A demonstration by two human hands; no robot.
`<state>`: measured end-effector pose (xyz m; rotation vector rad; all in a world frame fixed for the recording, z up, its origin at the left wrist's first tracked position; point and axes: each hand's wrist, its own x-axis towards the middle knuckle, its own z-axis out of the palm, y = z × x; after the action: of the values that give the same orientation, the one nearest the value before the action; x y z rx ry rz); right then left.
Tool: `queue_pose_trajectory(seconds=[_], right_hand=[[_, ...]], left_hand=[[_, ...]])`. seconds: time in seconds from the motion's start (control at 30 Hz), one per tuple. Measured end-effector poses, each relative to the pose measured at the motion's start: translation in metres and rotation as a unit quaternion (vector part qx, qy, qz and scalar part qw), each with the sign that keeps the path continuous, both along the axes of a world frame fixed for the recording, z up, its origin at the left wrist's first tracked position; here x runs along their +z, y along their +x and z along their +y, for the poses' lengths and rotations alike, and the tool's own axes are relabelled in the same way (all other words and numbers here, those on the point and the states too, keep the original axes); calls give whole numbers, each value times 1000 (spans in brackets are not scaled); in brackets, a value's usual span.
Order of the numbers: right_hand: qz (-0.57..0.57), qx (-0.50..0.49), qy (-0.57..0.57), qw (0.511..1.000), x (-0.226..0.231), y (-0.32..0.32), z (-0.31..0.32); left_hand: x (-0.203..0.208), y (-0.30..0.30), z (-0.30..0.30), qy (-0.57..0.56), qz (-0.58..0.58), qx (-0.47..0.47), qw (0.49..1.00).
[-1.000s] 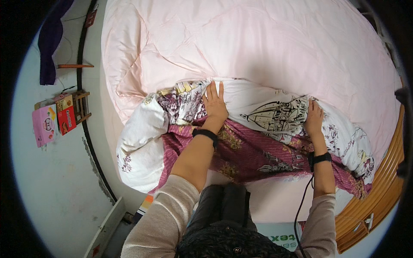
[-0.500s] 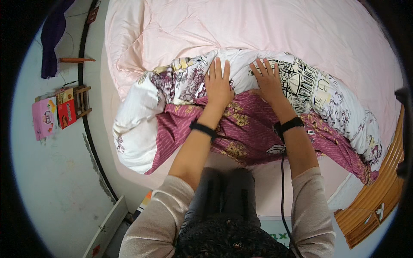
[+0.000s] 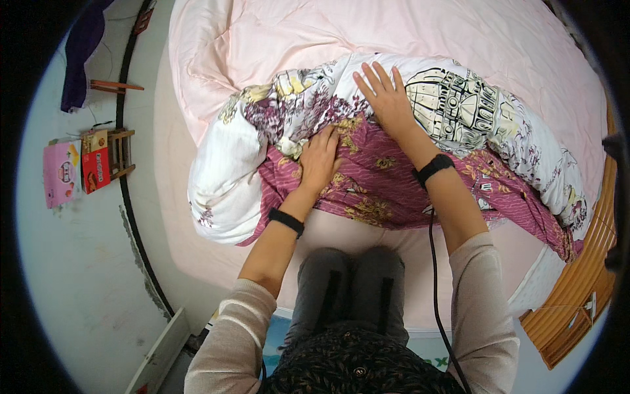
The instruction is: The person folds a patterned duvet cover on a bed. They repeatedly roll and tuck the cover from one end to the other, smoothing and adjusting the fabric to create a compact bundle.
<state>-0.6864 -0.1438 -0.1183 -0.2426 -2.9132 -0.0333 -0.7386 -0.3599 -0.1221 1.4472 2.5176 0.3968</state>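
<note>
A folded quilt [image 3: 367,197] with a maroon, gold-flowered side and a white, printed side lies in a curved roll on the bed. My right hand [image 3: 388,105] rests on the white part of the roll, fingers spread and palm down. Lower and to its left, my left hand [image 3: 318,161] lies on the maroon cloth, where it meets the white fold. Its fingers are slightly bent and the thumb stands apart; I see no cloth gripped in it. Both wrists wear black bands [image 3: 286,222].
Pale pink bedding [image 3: 282,33] spreads beyond the roll. A wooden slatted bed edge [image 3: 558,322] curves along the right. On the left are a wall [image 3: 85,262], a pink box [image 3: 62,174] and a red box [image 3: 96,161] by a small wooden rack. A black cable [image 3: 436,282] hangs beside my right arm.
My left hand has drawn back toward me, down onto the maroon cloth. My right hand has shifted left and farther out on the white part. The quilt has moved slightly away from me.
</note>
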Motion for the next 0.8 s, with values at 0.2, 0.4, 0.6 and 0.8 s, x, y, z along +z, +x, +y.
queue_pose_trajectory(seconds=[0.2, 0.4, 0.6, 0.8], right_hand=[[-14, 10, -19, 1000, -1, -5, 3], [-12, 42, 74, 996, 6, -6, 9], [68, 103, 38, 992, 46, -27, 70], [-58, -136, -2, 989, 16, -48, 55]], left_hand=[[1, -1, 67, -29, -98, 148, 984], [-18, 17, 33, 39, 208, -60, 976], [12, 72, -100, -136, -42, -68, 988], [16, 66, -100, -18, -59, -17, 998]])
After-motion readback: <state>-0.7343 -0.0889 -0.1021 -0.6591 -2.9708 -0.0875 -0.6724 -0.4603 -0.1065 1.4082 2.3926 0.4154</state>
